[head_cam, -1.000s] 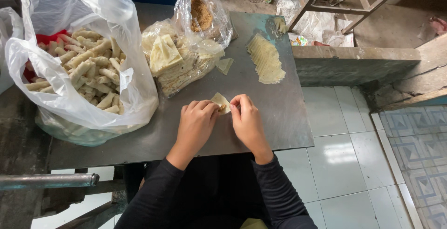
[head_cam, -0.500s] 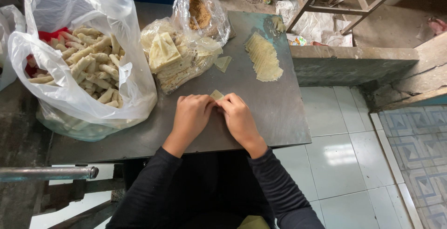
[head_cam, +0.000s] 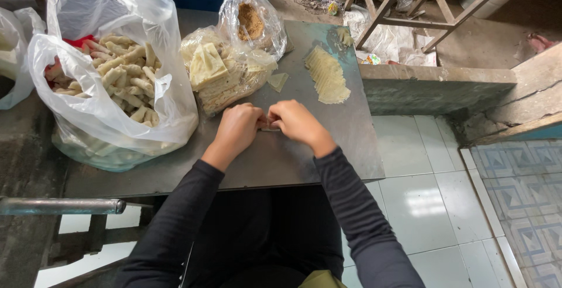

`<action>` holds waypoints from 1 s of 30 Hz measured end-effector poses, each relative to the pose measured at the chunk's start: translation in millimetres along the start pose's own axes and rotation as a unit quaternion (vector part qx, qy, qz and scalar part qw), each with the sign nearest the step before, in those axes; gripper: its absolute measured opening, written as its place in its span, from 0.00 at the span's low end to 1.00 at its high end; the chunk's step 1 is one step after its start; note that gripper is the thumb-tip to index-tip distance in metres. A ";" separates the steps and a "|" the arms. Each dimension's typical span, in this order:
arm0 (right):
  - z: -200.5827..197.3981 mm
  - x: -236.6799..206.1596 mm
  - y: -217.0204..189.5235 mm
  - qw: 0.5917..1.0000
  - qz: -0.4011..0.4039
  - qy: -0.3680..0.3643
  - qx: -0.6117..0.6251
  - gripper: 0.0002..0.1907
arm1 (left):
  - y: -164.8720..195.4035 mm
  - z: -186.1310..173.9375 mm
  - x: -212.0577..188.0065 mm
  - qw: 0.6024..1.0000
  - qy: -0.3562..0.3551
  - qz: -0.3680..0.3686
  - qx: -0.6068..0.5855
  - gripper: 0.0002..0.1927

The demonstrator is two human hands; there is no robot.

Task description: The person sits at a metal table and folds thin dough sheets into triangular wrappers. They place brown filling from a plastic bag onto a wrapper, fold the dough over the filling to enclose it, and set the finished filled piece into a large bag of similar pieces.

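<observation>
Left hand [head_cam: 239,125] and right hand [head_cam: 294,120] pinch a small pale thin pastry wrapper piece [head_cam: 270,127] together on the grey metal table [head_cam: 328,147]. Likely light, soft, tearable: hold by edges. Fanned wrapper stack [head_cam: 328,76] at 1 o'clock.

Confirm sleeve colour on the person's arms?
Black, both sleeves; the head view shows them clearly.

grey metal table [head_cam: 328,153] with food on it
far left a white bag of rolls [head_cam: 111,83], a clear bag of wrappers [head_cam: 219,77], loose wrappers [head_cam: 328,76] far right.
</observation>
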State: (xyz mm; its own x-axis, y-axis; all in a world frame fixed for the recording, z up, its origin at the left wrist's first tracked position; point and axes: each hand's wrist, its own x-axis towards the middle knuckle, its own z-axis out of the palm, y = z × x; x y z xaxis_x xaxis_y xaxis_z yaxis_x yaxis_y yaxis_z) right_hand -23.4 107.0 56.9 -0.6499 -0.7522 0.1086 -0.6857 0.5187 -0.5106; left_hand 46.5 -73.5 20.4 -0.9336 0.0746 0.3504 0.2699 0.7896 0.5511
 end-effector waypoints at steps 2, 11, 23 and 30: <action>9.5 -20.6 -4.3 0.995 -0.047 0.079 0.023 0.06 | 0.1 2.2 -10.3 0.998 0.019 0.044 0.042 0.02; 25.8 -18.2 3.4 0.979 0.121 0.138 0.091 0.05 | 10.9 3.7 -2.4 0.996 0.045 -0.074 0.018 0.08; 24.8 -33.5 5.9 0.984 -0.007 0.179 -0.017 0.07 | 6.7 8.7 -16.3 0.991 0.128 0.047 -0.005 0.05; 42.5 -8.4 10.8 0.951 0.184 0.248 0.016 0.08 | 9.3 18.6 0.8 0.979 0.130 -0.149 -0.053 0.09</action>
State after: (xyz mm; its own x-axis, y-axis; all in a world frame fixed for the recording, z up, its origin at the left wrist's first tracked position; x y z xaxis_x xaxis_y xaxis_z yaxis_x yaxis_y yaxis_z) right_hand -11.5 101.7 14.2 -0.9244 -0.2324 0.3024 -0.3757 0.6911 -0.6174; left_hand 43.9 -54.7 11.7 -0.8865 -0.3179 0.3362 0.0315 0.6835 0.7293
